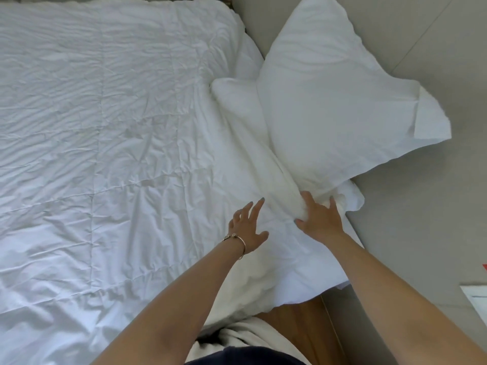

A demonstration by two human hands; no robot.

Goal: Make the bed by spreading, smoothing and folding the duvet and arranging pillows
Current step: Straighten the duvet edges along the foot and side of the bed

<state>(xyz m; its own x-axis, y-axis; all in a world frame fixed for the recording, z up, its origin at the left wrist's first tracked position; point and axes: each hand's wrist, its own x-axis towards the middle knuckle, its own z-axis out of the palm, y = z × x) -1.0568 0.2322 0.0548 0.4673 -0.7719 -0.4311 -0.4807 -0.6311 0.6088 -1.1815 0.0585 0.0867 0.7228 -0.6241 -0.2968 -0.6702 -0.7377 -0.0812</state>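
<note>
Duvet (105, 140), white and creased, spread flat over most of the bed, reaching its left and far edges. Quilted seams show as faint lines. Its near edge hangs over the bed's near side.

Two white pillows at the bed's right end, against the headboard (395, 30), which is beige and padded. Upright pillow (329, 96) leans tilted on the headboard, one loose flap of its case sticking out at the right. Flat pillow (263, 159) lies lengthwise along the duvet's right edge, partly under the upright one, touching it; its near end runs to the bed's near right corner and overhangs there.

Right hand (320, 219): fingers spread and pressed into the flat pillow near the base of the upright one. Fingertips sink into the cloth; thumb to the left. Whether any cloth is pinched, I cannot tell.

Left hand (247, 227): fingers straight and fanned, holding nothing, over the seam where duvet meets flat pillow. Touching or just above the cloth, cannot tell. Bracelet (237, 242), gold-toned, on that wrist.

Both forearms bare, reaching in from the near edge.

Wood floor (295, 327) shows below the near right corner. White cloth (237, 338), bunched, lies at the person's front. A white item with a red one behind it sits at the far right edge of view, too cropped to identify.
</note>
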